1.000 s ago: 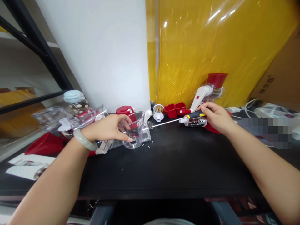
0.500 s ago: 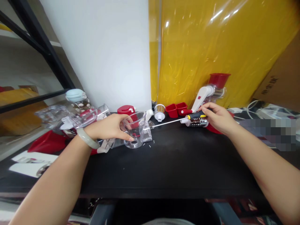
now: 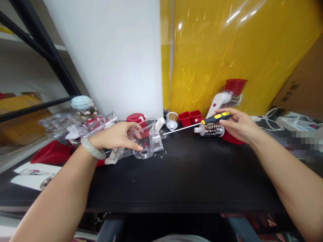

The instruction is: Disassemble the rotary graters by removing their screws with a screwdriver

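My left hand [image 3: 122, 136] grips a clear plastic grater body [image 3: 145, 154] that lies on the black table, thumb across its near side. In my right hand [image 3: 238, 124] is a screwdriver [image 3: 216, 117] with a black and yellow handle, held at its end. Its long shaft points left, and the tip reaches the clear body's right side; the exact contact is too small to make out. Several tiny screws [image 3: 162, 156] lie just in front of the body. A metal grater drum [image 3: 212, 130] sits beneath the screwdriver handle.
Behind stand another drum [image 3: 172, 121], red cups [image 3: 189, 118] and an assembled rotary grater [image 3: 233, 92]. More clear parts [image 3: 58, 122] and a red hopper [image 3: 51, 153] crowd the left. White cables [image 3: 274, 121] lie at right. A white panel [image 3: 108, 60] and yellow-wrapped package [image 3: 227, 50] back the table.
The screwdriver handle has risen slightly and turned in my right hand, whose fingers have shifted and loosened around it. My left hand and the clear body have barely moved.
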A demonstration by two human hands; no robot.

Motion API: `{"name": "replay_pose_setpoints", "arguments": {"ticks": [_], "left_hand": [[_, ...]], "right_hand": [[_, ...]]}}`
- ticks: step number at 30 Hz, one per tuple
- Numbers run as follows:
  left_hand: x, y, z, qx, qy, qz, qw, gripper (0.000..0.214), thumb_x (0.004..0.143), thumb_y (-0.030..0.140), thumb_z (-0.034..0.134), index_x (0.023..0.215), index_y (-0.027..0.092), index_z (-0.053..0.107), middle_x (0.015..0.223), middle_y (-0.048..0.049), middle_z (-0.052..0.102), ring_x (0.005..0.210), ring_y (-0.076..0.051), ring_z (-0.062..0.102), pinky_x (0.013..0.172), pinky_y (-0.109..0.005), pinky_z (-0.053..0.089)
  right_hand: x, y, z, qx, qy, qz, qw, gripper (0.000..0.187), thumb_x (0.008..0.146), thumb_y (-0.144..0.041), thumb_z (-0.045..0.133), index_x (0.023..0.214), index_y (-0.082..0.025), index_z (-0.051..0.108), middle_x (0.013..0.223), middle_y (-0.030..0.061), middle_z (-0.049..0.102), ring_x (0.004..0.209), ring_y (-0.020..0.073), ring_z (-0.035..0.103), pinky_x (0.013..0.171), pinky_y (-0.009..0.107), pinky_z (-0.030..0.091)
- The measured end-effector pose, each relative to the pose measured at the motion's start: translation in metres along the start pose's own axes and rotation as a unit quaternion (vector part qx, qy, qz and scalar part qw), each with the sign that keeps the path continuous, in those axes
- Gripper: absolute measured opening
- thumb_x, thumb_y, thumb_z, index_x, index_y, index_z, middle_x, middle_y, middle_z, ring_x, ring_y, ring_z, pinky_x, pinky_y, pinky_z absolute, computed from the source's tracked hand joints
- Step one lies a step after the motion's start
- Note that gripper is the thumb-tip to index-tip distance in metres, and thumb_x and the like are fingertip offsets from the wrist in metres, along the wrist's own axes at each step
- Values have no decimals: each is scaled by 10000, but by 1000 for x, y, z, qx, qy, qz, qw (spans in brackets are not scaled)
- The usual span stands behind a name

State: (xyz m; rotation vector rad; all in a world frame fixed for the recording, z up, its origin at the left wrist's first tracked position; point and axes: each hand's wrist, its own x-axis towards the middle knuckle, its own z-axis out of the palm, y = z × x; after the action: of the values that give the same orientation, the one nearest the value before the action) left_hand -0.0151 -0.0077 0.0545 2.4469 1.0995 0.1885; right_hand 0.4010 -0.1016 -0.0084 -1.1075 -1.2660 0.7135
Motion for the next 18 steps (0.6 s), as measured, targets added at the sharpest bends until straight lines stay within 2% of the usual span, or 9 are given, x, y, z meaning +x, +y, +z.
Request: {"name": "replay_pose_setpoints", "arguments": {"ticks": [3, 5, 7, 9, 10, 12, 16, 18], "left_hand": [[1, -4, 0, 1, 6, -5, 1000, 653, 594, 579, 822, 1099, 212, 631, 1102, -75, 736, 926, -267, 695, 807, -358, 527], [1, -5, 0, 2, 9, -4, 1000, 658, 589, 579, 819, 1105, 213, 636, 1104, -79, 736, 912, -267, 696, 797, -360, 531], [1, -5, 1, 3, 9, -3, 1000, 664, 588, 581, 819, 1109, 212, 640, 1106, -82, 735, 911, -267, 696, 793, -359, 535], [0, -2, 1, 1, 5, -4, 1000, 657, 588, 589, 819, 1096, 211, 641, 1111, -79, 734, 923, -268, 695, 795, -352, 536], [0, -1, 1, 0, 2, -5, 1000, 653, 586, 593, 820, 1084, 210, 643, 1110, -77, 735, 923, -267, 695, 793, -348, 537], [0, 1, 1, 1, -2, -9, 1000, 653, 581, 598, 821, 1075, 209, 645, 1106, -73, 738, 919, -266, 696, 787, -341, 537], [0, -1, 1, 7, 6, -15, 1000, 679, 582, 597, 824, 1106, 208, 637, 1095, -72, 740, 934, -268, 695, 795, -343, 536], [1, -3, 2, 7, 8, -17, 1000, 674, 581, 598, 826, 1096, 209, 633, 1087, -73, 739, 945, -271, 693, 805, -347, 536]], "right_hand": [[1, 4, 2, 1, -16, 4, 1000, 492, 597, -482, 872, 965, -291, 607, 950, 11, 686, 913, 239, 690, 882, 436, 550], [2, 7, 3, -14, -23, -2, 1000, 447, 671, -590, 795, 928, -293, 582, 868, -6, 668, 763, 211, 669, 725, 392, 553], [3, 10, 0, -51, -18, -8, 999, 419, 773, -680, 663, 910, -292, 585, 689, -31, 597, 564, 168, 561, 554, 340, 472], [5, 12, -2, -94, -4, -17, 995, 417, 829, -703, 580, 895, -292, 588, 557, -53, 480, 463, 147, 432, 471, 318, 367], [5, 12, -4, -107, 2, -21, 994, 404, 833, -693, 582, 895, -295, 582, 545, -56, 453, 456, 144, 408, 463, 315, 345], [5, 11, -4, -104, 12, -30, 994, 368, 806, -651, 641, 914, -308, 564, 625, -45, 506, 499, 150, 449, 489, 320, 378], [2, 5, 0, -33, 19, -53, 998, 423, 664, -478, 811, 980, -335, 570, 957, -5, 629, 757, 193, 610, 680, 365, 521], [1, 2, 3, 0, 11, -44, 999, 441, 618, -416, 841, 978, -330, 601, 989, 1, 639, 858, 211, 640, 740, 373, 543]]}}
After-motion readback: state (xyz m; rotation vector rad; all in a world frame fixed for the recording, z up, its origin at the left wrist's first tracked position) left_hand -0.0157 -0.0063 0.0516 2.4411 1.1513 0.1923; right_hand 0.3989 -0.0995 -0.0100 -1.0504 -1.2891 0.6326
